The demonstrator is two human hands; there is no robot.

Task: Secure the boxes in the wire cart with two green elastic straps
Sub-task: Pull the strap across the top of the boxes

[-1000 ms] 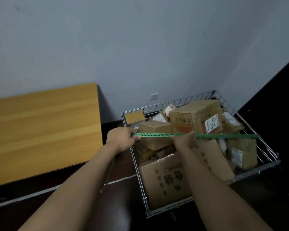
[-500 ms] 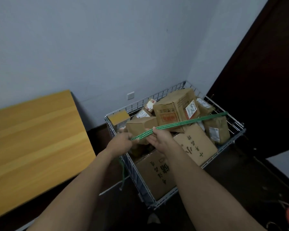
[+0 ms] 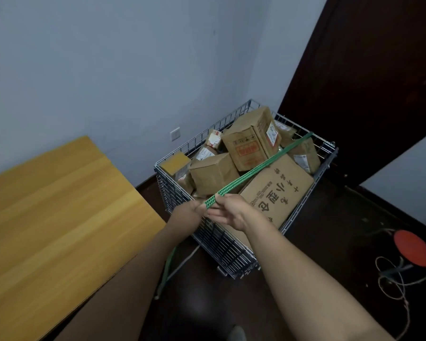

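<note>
The wire cart (image 3: 223, 244) stands in the room's corner, heaped with cardboard boxes (image 3: 213, 173). A tall one (image 3: 250, 143) tilts at the back, and a big flat one (image 3: 279, 193) with printed characters leans at the front. A green strap (image 3: 256, 168) runs taut over the heap, from the hands at the cart's near corner toward 2 o'clock, reaching the far rim. How it catches there is too small to make out. The left hand (image 3: 186, 216) grips the strap's near end in a fist. The right hand (image 3: 231, 211), just beside it, lies under the strap with its fingers nearly straight, touching it. A loose green length (image 3: 169, 265) hangs below the left forearm; whether it is the same strap cannot be told. A wooden tabletop (image 3: 59, 217) lies at 9 o'clock, cut off by the frame.
</note>
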